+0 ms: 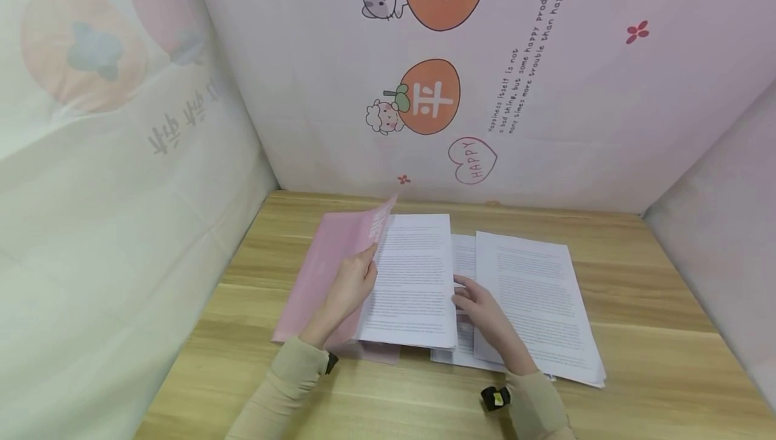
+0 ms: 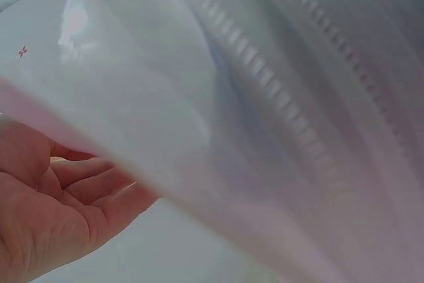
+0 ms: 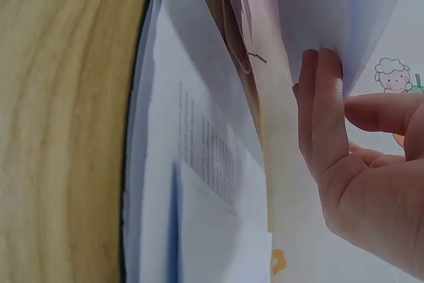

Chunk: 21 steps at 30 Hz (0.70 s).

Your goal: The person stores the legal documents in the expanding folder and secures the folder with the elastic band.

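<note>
Pinches white sheets [image 1: 412, 278] with right hand [image 1: 481, 310]; touches pink cover [image 1: 330, 244] with left hand [image 1: 351, 283], cannot tell if pinching; risks creasing edges by letting cover slip.

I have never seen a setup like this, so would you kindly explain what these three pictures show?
There is no machine here: these are a person's two bare hands at work. The wide picture comes from a camera worn on the head, looking forward and down. The other two come from cameras on the left and right wrists, each facing that hand's work.

On the wooden table lies a pink folder with printed pages, and to its right are more sheets. The left hand touches the folder's raised cover; whether it grips it is hard to tell. The right hand pinches the right edge of the pages.
</note>
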Each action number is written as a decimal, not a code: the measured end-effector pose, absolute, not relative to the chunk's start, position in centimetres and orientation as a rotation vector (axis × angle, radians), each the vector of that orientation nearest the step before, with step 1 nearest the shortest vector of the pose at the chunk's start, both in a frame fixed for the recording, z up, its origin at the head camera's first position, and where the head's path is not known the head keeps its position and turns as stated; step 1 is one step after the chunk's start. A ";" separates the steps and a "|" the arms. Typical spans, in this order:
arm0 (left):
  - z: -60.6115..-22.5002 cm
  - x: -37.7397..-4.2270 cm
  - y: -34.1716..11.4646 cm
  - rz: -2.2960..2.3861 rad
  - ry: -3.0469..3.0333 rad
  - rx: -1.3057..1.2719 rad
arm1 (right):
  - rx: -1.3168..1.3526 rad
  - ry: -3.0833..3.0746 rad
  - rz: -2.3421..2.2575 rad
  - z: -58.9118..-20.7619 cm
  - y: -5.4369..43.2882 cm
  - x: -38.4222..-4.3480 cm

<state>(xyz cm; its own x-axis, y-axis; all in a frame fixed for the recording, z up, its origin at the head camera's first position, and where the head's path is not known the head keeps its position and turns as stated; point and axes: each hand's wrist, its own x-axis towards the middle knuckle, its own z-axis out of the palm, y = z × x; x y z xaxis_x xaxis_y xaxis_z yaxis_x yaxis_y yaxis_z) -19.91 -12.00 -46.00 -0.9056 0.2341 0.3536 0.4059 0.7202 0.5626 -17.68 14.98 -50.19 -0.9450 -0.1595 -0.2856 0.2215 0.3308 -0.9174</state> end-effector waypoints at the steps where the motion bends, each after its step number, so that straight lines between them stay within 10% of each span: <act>1: -46.0 -19.9 -12.0 -0.960 -2.670 -0.505 | 0.048 2.292 -1.638 -50.1 15.0 -17.7; 21: -46.3 -19.9 -11.9 -0.935 -2.637 -0.517 | 0.001 2.300 -1.690 -49.9 13.4 -17.7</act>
